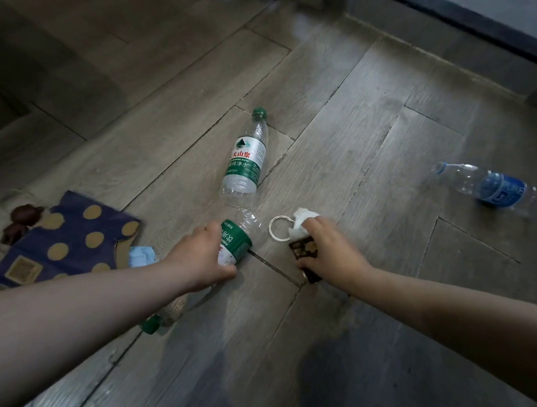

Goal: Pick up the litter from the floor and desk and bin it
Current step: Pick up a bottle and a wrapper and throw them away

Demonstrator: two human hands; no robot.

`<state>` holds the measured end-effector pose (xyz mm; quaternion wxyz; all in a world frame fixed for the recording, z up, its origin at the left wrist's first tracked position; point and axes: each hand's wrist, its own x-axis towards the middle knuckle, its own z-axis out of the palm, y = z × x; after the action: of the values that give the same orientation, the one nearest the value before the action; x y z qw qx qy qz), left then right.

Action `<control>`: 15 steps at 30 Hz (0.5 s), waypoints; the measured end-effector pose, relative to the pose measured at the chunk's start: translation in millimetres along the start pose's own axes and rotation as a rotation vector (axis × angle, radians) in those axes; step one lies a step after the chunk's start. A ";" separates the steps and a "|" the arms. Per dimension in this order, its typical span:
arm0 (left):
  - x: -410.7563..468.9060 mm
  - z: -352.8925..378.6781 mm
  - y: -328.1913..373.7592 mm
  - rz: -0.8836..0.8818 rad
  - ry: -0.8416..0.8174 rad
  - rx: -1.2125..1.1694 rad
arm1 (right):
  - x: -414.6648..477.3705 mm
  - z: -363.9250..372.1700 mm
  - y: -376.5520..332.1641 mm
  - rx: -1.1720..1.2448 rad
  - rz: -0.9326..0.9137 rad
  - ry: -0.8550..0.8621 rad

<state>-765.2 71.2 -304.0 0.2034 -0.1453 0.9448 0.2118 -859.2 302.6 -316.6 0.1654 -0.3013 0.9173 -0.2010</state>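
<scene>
My left hand (200,259) grips a clear plastic bottle with a green label (236,241) lying on the wood floor; its green cap shows under my forearm. My right hand (327,247) holds a crumpled white tissue (303,220) and a dark wrapper (302,249), with a white ring (279,228) beside its fingers. A second green-label bottle (246,159) lies just beyond both hands. A blue-label bottle (495,189) lies on the floor to the right.
A navy paper bag with gold dots (64,239) lies flat at the left, with a light blue scrap (141,255) at its edge and small brown pieces (21,220) behind it. A dark baseboard (459,21) runs along the upper right.
</scene>
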 end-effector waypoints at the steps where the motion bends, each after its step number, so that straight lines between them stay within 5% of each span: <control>1: 0.1 0.2 -0.1 0.001 0.001 -0.004 | 0.1 -0.5 -2.9 -0.019 -0.051 -0.035; 9: -0.4 -0.8 1.2 -0.001 -0.004 -0.009 | 35.5 -6.5 -26.0 -0.212 0.061 -0.338; 15: 0.2 -1.3 0.8 -0.003 -0.017 -0.015 | 41.4 -7.5 -26.7 -0.196 0.119 -0.279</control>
<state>-766.1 71.3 -302.8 0.2108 -0.1465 0.9411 0.2199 -881.1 259.3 -305.2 0.2727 -0.2860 0.9169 -0.0565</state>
